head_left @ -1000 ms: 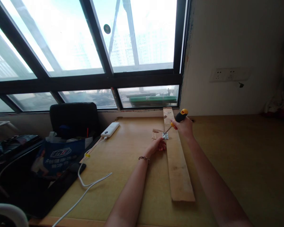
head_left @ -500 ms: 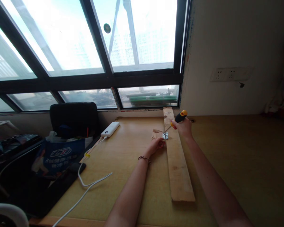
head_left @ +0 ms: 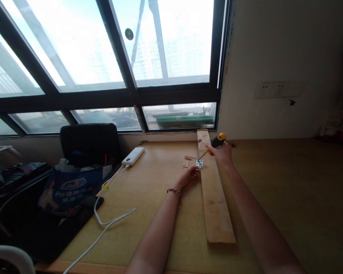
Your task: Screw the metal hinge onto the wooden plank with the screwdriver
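My right hand is closed around a screwdriver with a black and yellow handle. Its shaft slants down to the left, and the tip meets a small silver hinge. The hinge lies across the edge of a long wooden board and a short wood block beside it. My left hand, with a bracelet at the wrist, is closed at the block and the hinge's lower left; its fingers partly hide the block.
Board and block lie on a yellowish wooden table. To the left are a white power bank with a white cable, a blue bag and a black chair. Behind stand a window and a wall with sockets.
Almost nothing differs. The screwdriver handle and my right hand have turned very slightly; the hinge, board and left hand stay in place.
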Available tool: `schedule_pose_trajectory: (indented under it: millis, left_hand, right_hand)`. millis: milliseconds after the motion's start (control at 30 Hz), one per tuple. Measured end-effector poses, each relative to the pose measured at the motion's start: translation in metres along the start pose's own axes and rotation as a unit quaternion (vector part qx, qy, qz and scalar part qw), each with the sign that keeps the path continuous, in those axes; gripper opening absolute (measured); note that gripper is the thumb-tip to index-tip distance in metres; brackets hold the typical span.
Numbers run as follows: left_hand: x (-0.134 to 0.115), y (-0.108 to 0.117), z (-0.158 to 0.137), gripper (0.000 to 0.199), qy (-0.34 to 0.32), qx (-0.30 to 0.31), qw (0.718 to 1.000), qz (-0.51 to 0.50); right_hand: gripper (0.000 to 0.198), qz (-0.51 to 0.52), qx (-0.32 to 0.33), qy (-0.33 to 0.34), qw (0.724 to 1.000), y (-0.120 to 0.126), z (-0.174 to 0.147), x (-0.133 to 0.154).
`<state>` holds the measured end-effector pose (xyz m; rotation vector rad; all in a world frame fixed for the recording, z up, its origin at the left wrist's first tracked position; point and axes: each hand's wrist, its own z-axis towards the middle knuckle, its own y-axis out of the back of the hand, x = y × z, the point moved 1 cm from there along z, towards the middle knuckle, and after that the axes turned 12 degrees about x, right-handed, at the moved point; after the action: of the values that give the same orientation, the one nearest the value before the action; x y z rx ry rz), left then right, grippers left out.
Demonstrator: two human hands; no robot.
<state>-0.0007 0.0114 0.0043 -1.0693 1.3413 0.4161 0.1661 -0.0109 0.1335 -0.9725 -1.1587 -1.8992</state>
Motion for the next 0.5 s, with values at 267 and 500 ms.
schedule_pose_trajectory:
  millis: [267,500]
  left_hand:
    - [0.001,-0.001,0.002,0.015,-0.028,-0.015,0.999,-0.018]
    - [0.001,-0.005,0.003,0.017,-0.038,-0.027,0.999,-0.011]
  right_hand:
    - [0.032,0.035,-0.01,-0.013,0.999,0.003,-0.002,0.01]
    - [0.02,-0.08,-0.015,0.181,0.98,0.027,-0.025,-0.003]
